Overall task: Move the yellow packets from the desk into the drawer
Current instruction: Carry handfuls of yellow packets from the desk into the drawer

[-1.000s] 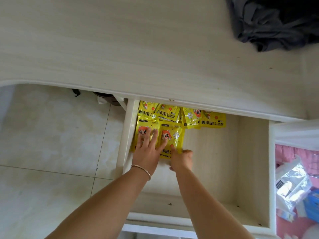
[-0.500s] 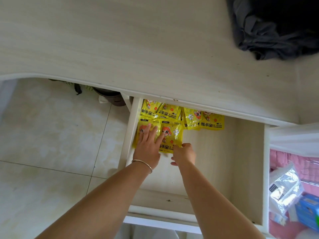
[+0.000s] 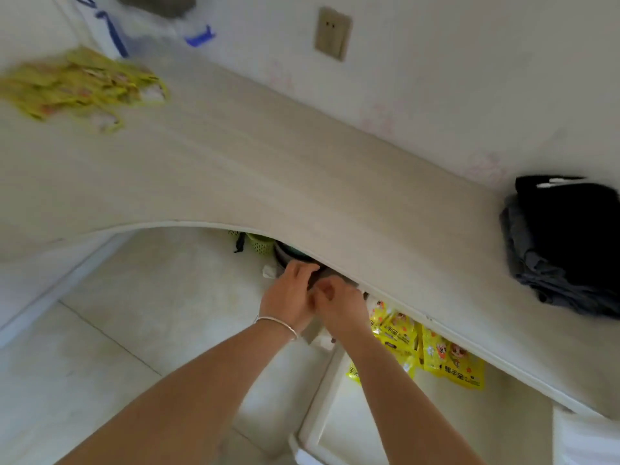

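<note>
A blurred pile of yellow packets [image 3: 80,85] lies on the desk top [image 3: 255,169] at the far left. Several more yellow packets [image 3: 449,360] lie in the open drawer [image 3: 322,407] under the desk's front edge at the lower right. My left hand [image 3: 288,297], with a thin bangle at the wrist, and my right hand [image 3: 339,303] are close together in front of the desk edge, left of the drawer. Both hold nothing. The left hand's fingers are loosely apart; the right hand's fingers are curled in.
A dark folded garment [image 3: 567,243] sits on the desk at the right. A wall socket [image 3: 332,38] is on the wall behind. Under the desk are a green basket [image 3: 258,243] and a dark round container [image 3: 288,253]. Pale floor tiles [image 3: 100,330] spread to the left.
Both hands have come off the packets and out of the drawer, moving up and left. The view has swung left and up, showing the pile on the desk.
</note>
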